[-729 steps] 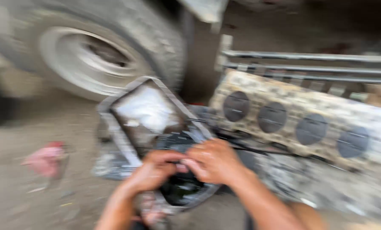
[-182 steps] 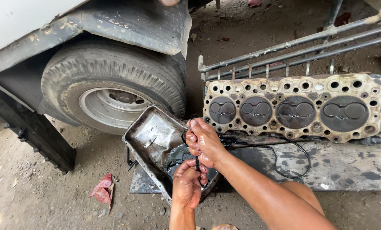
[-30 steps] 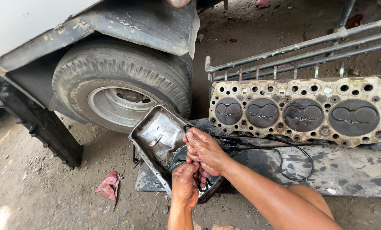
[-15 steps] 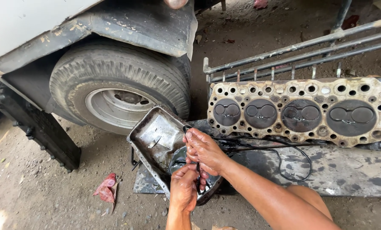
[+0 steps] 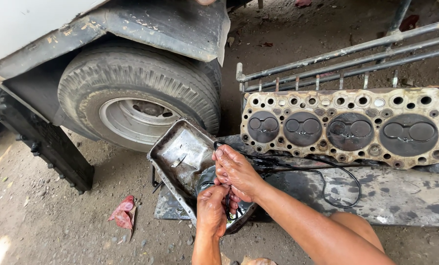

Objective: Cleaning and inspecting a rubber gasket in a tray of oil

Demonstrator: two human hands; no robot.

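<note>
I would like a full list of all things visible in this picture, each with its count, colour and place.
cylinder head: one, rusty tan with four dark round chambers, upright at right, on the metal sheet
metal sheet: one, grey and stained, flat on the ground at right
oil pan: one, dirty grey, tilted below the wheel, under the hands
black cord: one, looping over the sheet toward the hands
wheel: one, dark tyre with silver rim, upper left
mudguard: one, dark grey, above the wheel
metal rack: one, grey bars, behind the cylinder head
red scrap: one, on the dirt, lower left
left hand: one, over the pan, pinching a thin black piece
right hand: one, just above the left, on the cord
</note>
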